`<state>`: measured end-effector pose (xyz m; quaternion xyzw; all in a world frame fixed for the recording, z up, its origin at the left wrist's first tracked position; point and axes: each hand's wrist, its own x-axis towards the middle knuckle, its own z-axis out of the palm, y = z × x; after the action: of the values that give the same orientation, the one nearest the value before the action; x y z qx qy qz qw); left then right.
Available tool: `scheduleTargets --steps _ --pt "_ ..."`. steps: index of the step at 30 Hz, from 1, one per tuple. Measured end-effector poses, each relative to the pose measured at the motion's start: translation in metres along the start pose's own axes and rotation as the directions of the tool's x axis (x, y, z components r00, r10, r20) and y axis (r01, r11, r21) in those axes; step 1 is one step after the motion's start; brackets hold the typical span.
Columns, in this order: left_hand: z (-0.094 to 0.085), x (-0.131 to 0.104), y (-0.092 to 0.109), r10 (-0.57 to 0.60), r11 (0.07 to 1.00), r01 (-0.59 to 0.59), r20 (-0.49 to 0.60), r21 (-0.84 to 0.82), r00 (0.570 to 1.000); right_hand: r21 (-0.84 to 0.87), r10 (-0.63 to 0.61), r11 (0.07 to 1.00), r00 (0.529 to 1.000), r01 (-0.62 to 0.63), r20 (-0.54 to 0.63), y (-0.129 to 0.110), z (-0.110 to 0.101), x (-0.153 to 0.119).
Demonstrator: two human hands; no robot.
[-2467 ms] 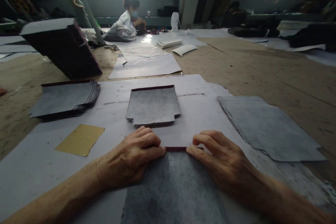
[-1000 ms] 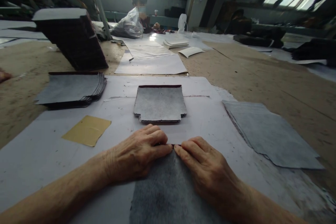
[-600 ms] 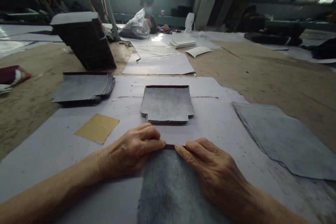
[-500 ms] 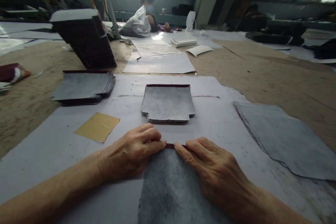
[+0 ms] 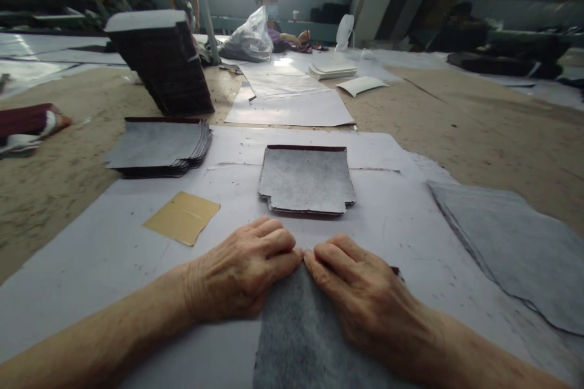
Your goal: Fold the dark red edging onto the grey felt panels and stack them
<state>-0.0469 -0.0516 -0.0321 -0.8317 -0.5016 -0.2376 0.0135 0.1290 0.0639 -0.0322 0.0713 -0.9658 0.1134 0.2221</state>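
Observation:
A grey fabric piece (image 5: 296, 328) lies on the white sheet at the bottom middle, its far edge under both hands. My left hand (image 5: 249, 264) is closed, its thumb and fingertips gripping that edge from the left. Close beside it, my right hand (image 5: 365, 292) has its fingers bent together on the same edge, and a dark scrap of the edge shows past its knuckles. Just beyond the hands is a small stack of grey pieces with a dark red far edge (image 5: 306, 179). A tan card (image 5: 183, 217) lies to the left of it.
At the left are a fanned grey stack (image 5: 157, 144) and a tall, leaning dark stack (image 5: 164, 64). Larger grey pieces (image 5: 515, 243) lie at the right. White sheets (image 5: 292, 106) lie farther back. A seated person (image 5: 274, 27) is across the table, another person stands behind.
The view has shifted slightly left, so the table items appear farther right. My hands are closer together on the edge, and the dark red strip between them is now nearly covered.

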Motion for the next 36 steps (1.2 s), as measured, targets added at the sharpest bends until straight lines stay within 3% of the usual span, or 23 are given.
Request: scheduleTargets --steps 4,8,11,25,36 --pt "-0.008 -0.006 0.014 -0.017 1.000 0.017 -0.064 -0.005 0.998 0.124 0.044 0.991 0.999 -0.045 0.013 0.005 0.005 -0.003" --pt "-0.010 -0.013 0.042 -0.113 0.993 0.114 0.054 -0.007 0.992 0.146 0.069 0.986 0.997 -0.075 0.046 0.006 0.004 -0.003" --pt "-0.008 -0.017 0.055 -0.193 0.981 0.192 0.061 0.023 0.979 0.120 0.073 0.989 0.995 -0.081 0.075 0.007 0.004 -0.001" --pt "-0.009 -0.020 0.054 -0.168 0.984 0.165 0.034 0.065 0.985 0.104 0.095 0.988 0.977 -0.117 0.193 0.009 0.003 0.010" --pt "-0.009 -0.016 0.054 -0.166 0.985 0.165 0.019 0.051 0.986 0.037 0.091 0.994 0.974 -0.101 0.207 0.003 0.004 0.013"
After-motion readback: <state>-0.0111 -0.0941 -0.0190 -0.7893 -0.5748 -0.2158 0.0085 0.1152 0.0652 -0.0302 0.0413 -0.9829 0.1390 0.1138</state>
